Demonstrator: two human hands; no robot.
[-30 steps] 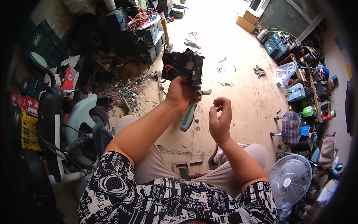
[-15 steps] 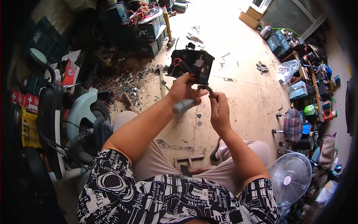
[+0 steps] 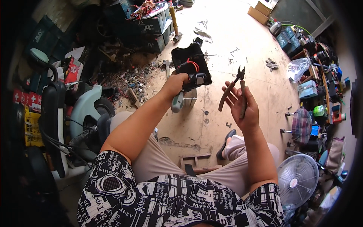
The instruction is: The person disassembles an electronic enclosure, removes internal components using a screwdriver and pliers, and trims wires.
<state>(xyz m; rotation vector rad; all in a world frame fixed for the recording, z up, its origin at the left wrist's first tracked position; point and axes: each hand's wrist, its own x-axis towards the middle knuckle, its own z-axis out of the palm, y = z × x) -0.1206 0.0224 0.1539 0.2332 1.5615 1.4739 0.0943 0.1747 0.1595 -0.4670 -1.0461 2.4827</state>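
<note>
A black plastic case (image 3: 180,54), open on the side towards me, is gripped by my left hand (image 3: 176,85) at its near left edge. A red wire (image 3: 193,64) loops inside it, and a silver-and-black part sits at its near end. That same hand also keeps hold of a screwdriver with a grey-green handle (image 3: 177,103), hanging below the case. Off to the right, my right hand (image 3: 246,108) holds a pair of brown-handled cutting pliers (image 3: 243,85), jaws up and handles spread. The pliers are apart from the case.
A hammer (image 3: 167,68) and a brush (image 3: 133,97) lie by heaped scraps at left. Further left stands a pale green scooter-like vehicle (image 3: 81,113). Stacked batteries (image 3: 151,28) stand far left. On the right are a fan (image 3: 297,181), a plaid stool (image 3: 301,126) and a cluttered shelf.
My right hand has moved right, away from the case, and the pliers now show clearly with spread handles. The case has turned and tilted, showing more of its inside.
</note>
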